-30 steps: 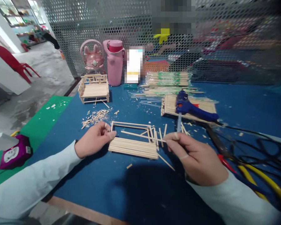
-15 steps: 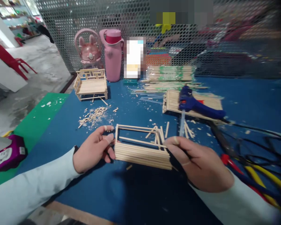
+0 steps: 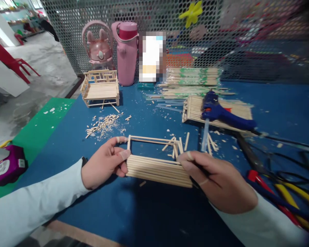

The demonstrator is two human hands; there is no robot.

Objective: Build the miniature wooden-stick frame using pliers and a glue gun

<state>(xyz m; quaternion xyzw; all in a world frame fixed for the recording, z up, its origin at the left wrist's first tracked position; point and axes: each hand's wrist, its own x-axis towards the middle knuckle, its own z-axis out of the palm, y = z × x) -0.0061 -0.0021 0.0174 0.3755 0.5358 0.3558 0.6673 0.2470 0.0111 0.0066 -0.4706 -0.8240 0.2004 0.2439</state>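
Blue plastic glue gun [image 3: 225, 116]: lying across a flat panel of pale wooden sticks [image 3: 192, 108] on the blue-topped desk [image 3: 100, 216], a translucent glue stick [image 3: 205, 135] jutting toward the person.
Rectangular pale wooden stick frame [image 3: 158, 171]: left of the glue gun and nearer the person, between both hands; slats close its near part, the far part is open. Whether it is lifted off the desk, I cannot tell.
Left hand [image 3: 103, 164]: pinching the frame's left end, thumb on the near side, forefinger at the far corner.
Right hand [image 3: 218, 181]: nearer the person than the glue gun; thumb and forefinger pinch the frame's right end by the top slat.
Small pale wooden stick model with railings [image 3: 100, 92]: well left of the glue gun.
Short wooden offcuts [image 3: 105, 123]: heaped left of the glue gun, nearer than the model.
Clear packet of wooden sticks [image 3: 198, 75]: just beyond the glue gun.
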